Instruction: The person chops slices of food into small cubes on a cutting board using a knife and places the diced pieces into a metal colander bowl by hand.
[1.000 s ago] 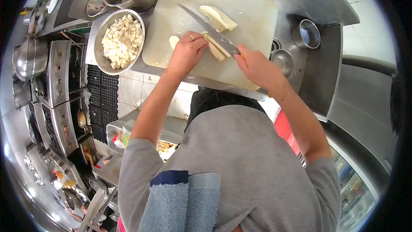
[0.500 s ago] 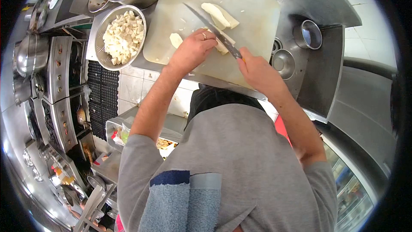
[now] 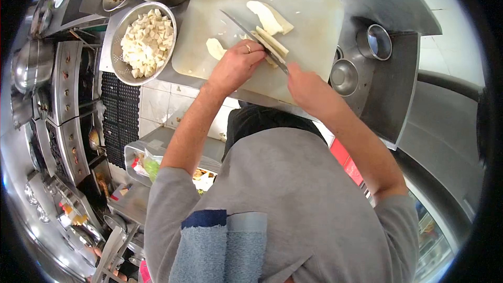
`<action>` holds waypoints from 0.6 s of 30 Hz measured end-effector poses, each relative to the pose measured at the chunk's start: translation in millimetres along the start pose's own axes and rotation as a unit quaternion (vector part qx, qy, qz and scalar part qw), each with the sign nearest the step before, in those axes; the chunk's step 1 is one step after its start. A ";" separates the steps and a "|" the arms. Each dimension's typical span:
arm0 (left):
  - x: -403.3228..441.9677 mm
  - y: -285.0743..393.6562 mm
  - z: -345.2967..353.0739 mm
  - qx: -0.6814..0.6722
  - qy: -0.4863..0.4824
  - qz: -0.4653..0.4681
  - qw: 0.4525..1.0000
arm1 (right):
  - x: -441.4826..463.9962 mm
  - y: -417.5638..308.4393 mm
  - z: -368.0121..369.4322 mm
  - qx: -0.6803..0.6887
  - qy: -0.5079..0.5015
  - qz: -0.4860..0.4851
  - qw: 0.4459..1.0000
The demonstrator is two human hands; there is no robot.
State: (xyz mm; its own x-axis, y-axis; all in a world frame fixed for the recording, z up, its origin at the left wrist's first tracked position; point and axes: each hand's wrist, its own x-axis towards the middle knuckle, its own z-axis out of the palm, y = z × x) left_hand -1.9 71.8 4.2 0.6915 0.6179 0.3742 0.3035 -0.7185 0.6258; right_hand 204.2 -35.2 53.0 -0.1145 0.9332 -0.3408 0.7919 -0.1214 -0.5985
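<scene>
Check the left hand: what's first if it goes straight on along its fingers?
Left hand: probably the knife blade, slanting just past its fingertips, with the pale cut strips beyond. Depth is unclear; can't tell whether fingertips and blade already touch.

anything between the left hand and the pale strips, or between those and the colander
Yes: the knife's blade runs between the left hand and the pale strips. Toward the colander, that blade, the left hand's fingers and a loose slice on the cutting board lie roughly in between.
</scene>
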 end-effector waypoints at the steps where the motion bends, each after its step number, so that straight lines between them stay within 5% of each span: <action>1: -0.7 0.0 0.2 0.001 -0.003 -0.001 1.000 | 6.6 1.9 8.5 -0.012 -0.001 0.004 1.000; 8: -5.4 4.1 -5.0 -0.021 0.001 -0.013 1.000 | 29.5 4.6 -8.8 0.022 0.021 -0.016 0.999; 11: -17.7 13.6 -37.8 -0.021 0.052 -0.092 0.994 | 12.8 -20.7 -44.6 0.034 0.025 -0.003 0.999; 14: -32.4 0.1 -75.2 0.220 0.036 -0.110 0.969 | 2.9 -19.1 -46.2 0.032 0.036 -0.011 0.999; 18: -46.0 -22.0 -59.6 0.037 -0.052 -0.128 0.990 | -5.3 -5.9 -20.6 0.077 0.007 0.017 0.997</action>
State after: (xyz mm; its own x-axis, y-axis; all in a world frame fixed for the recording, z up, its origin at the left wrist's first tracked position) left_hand -79.4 78.2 14.0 0.6479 0.7498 0.1345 0.5229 -0.5661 0.6373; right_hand 212.5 -32.5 73.3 -0.0807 0.9322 -0.3528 0.6941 -0.2015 -0.6911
